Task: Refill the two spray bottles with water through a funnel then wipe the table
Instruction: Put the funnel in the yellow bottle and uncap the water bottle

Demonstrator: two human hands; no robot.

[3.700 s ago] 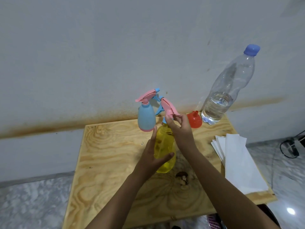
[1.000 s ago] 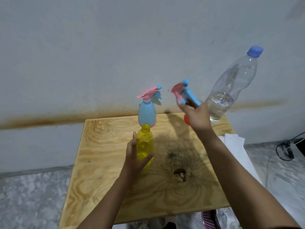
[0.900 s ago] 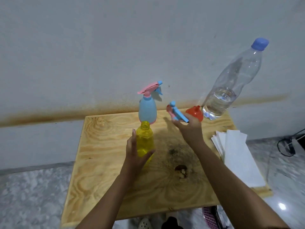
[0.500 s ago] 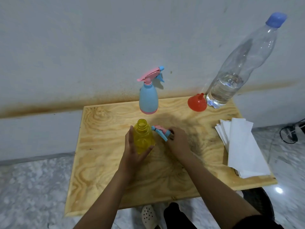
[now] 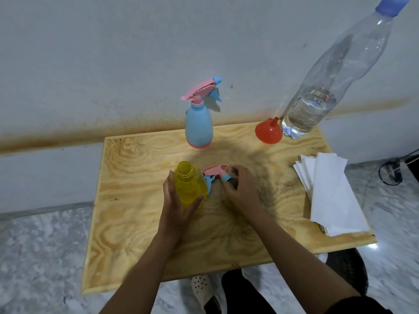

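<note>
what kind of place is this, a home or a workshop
Most likely a plain room in a home, though that is a guess: a small plywood table stands against a painted wall with a rusty stain band, and the floor is marble-patterned tile.

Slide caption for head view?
Left hand holds the uncapped yellow bottle; right hand grips the sprayer head on the table.

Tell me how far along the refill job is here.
Done: yellow bottle uncapped, left hand gripping it. In hand: right hand holds its spray head on the table. Left: funnel and water bottle untouched, blue bottle capped, tissues unused.
</note>
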